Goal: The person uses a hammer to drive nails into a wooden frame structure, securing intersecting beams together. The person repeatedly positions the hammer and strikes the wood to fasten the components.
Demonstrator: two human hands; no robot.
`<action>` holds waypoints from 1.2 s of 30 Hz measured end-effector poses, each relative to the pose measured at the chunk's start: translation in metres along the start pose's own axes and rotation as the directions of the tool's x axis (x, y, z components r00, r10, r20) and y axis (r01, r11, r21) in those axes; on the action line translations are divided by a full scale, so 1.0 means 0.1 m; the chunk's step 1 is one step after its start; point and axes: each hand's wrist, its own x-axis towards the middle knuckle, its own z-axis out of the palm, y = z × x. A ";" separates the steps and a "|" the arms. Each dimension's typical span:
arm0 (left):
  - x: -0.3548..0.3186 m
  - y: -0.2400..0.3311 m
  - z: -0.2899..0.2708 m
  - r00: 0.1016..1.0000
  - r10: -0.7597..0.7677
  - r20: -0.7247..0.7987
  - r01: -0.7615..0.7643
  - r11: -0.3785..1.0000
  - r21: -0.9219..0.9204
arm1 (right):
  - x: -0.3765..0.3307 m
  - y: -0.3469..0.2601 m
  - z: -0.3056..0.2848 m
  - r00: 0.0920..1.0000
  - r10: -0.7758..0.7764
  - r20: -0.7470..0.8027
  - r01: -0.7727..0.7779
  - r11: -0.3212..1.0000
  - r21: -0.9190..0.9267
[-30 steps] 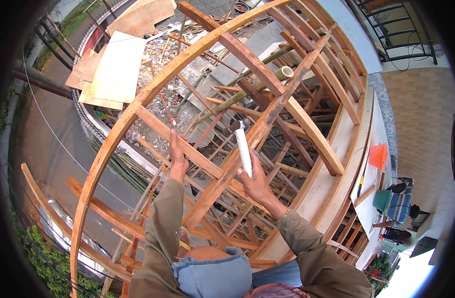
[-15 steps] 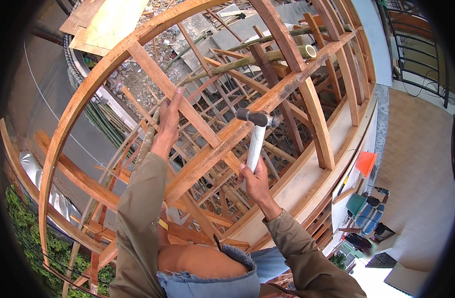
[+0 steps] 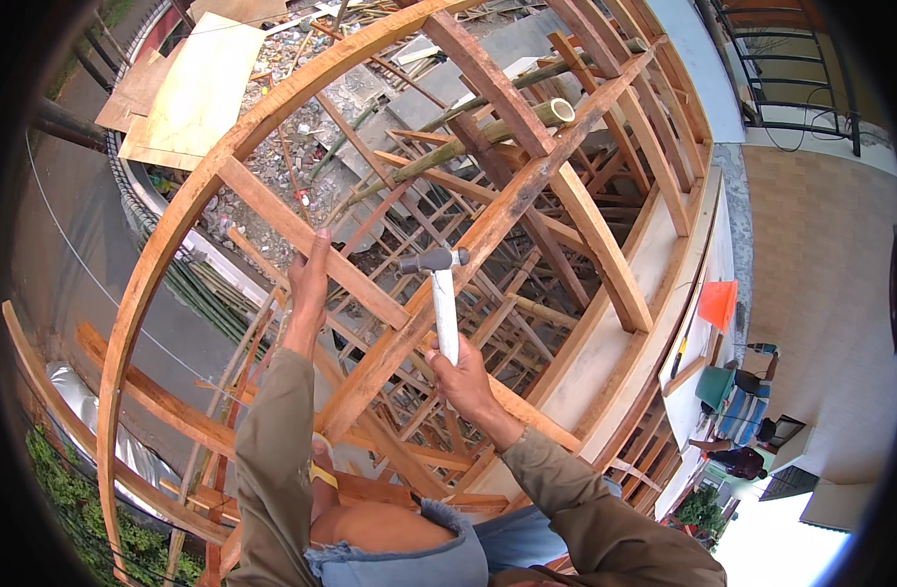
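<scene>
Hammer (image 3: 444, 305) is gripped low on its white handle by the curled fingers of the right hand (image 3: 465, 383), its head beyond them, seen across a long beam (image 3: 507, 209). A short crosspiece (image 3: 363, 289) is touched by the left hand (image 3: 308, 293), whose grip cannot be told.

Wooden frame (image 3: 517, 201), left hand (image 3: 309, 289) on crosspiece (image 3: 272, 210)

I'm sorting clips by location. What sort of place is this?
Probably an outdoor building site: there's a bare timber frame, rubble on the ground beyond it, and a hammer in the right hand.
</scene>
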 end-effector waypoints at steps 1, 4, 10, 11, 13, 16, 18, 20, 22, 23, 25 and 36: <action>0.00 -0.01 0.00 1.000 0.002 -0.003 -0.002 1.000 0.002 | 0.01 -0.02 0.01 1.000 0.020 0.008 -0.021 0.998 0.061; 0.00 -0.01 0.02 1.000 0.014 0.006 -0.014 1.000 -0.022 | 0.04 -0.09 0.01 1.000 -0.016 0.013 0.015 0.995 0.097; 0.01 -0.06 0.00 0.999 0.028 0.016 -0.027 0.999 -0.022 | 0.03 -0.08 -0.03 1.000 0.017 -0.004 -0.016 0.994 0.103; 0.02 -0.06 -0.01 0.999 0.026 0.025 -0.026 0.999 -0.019 | 0.01 -0.05 -0.03 1.000 0.008 -0.002 -0.007 0.996 0.088; 0.03 -0.07 -0.01 0.999 0.034 0.027 -0.034 0.999 -0.014 | -0.03 0.00 -0.03 1.000 -0.005 -0.018 0.006 0.998 0.058; 0.02 -0.06 0.00 1.000 0.020 0.006 -0.020 1.000 -0.007 | -0.08 0.07 -0.03 0.998 0.044 -0.035 -0.045 0.998 -0.048; 0.00 -0.04 0.00 1.000 0.022 0.010 -0.022 1.000 -0.021 | -0.11 0.09 -0.04 0.999 0.033 -0.011 -0.034 0.999 -0.024; -0.02 -0.01 0.01 1.000 0.014 0.017 -0.014 1.000 -0.021 | -0.11 0.09 -0.05 0.998 0.055 -0.011 -0.055 0.998 -0.023; -0.03 0.02 0.01 1.000 0.012 0.006 -0.012 1.000 -0.011 | -0.09 0.10 -0.08 0.997 0.071 -0.013 -0.071 0.997 -0.032; -0.03 0.03 0.01 1.000 0.020 0.021 -0.019 0.999 -0.030 | -0.08 0.10 -0.10 0.999 0.044 -0.006 -0.045 0.998 -0.051; -0.03 0.04 0.00 0.999 0.018 0.036 -0.017 1.000 -0.022 | -0.08 0.13 -0.14 0.999 0.025 -0.030 -0.028 0.995 -0.093; 0.02 0.06 -0.05 1.000 -0.006 0.021 0.003 0.994 0.113 | -0.89 0.94 -0.67 0.866 0.373 0.333 -0.307 0.922 -0.235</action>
